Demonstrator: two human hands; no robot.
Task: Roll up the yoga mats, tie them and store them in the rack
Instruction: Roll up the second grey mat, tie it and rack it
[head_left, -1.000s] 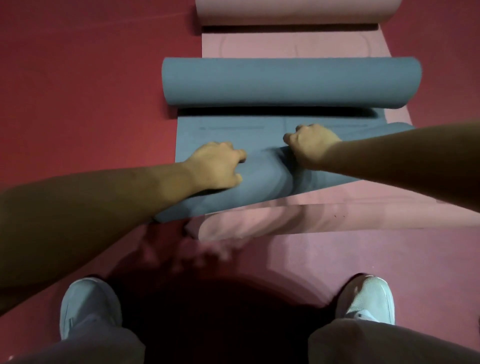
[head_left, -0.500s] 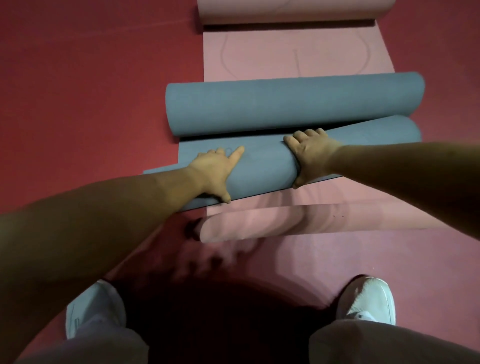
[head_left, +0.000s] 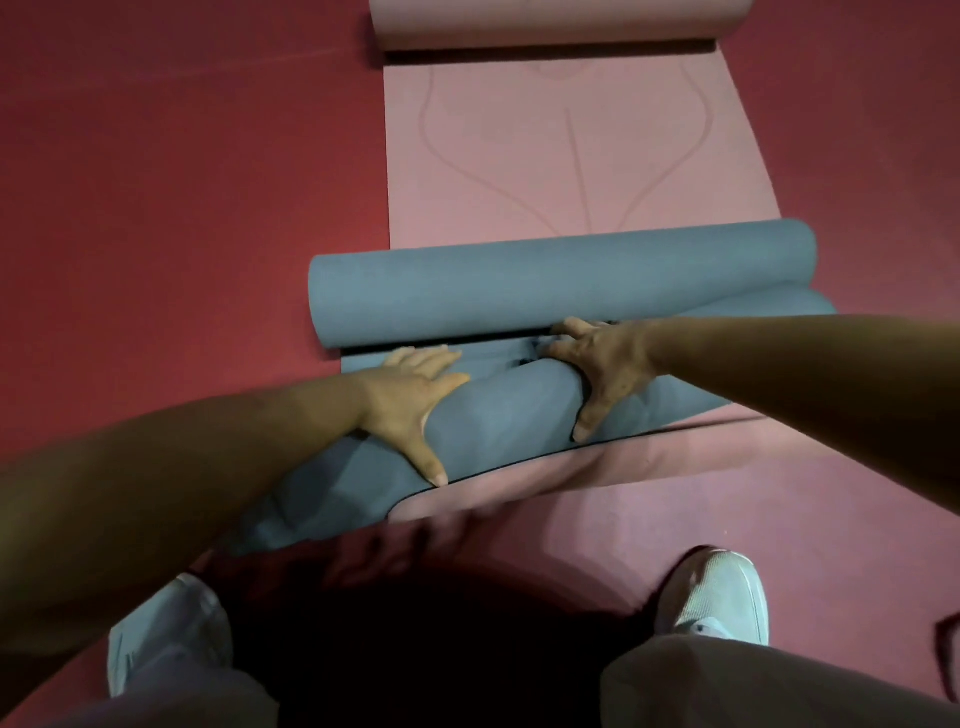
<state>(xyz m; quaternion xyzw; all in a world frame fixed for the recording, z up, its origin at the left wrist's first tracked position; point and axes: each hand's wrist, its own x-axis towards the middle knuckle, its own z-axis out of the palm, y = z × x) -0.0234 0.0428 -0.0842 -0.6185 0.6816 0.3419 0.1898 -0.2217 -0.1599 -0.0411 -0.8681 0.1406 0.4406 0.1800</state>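
In the head view, the blue mat (head_left: 561, 280) is lying across a pink mat (head_left: 571, 156) on the red floor (head_left: 182, 182), curled into rolls at both its far and near ends. The left hand (head_left: 410, 400) is pressing on the near roll (head_left: 509, 415), released, with fingers flat and thumb spread towards the near edge. Just to the right, the right hand (head_left: 602, 369) is pressing on the same roll, also released, with fingers splayed over its top. The pink mat's far end is sitting rolled (head_left: 561, 23). Two pale shoes, left (head_left: 166, 629) and right (head_left: 717, 597), are standing nearest.
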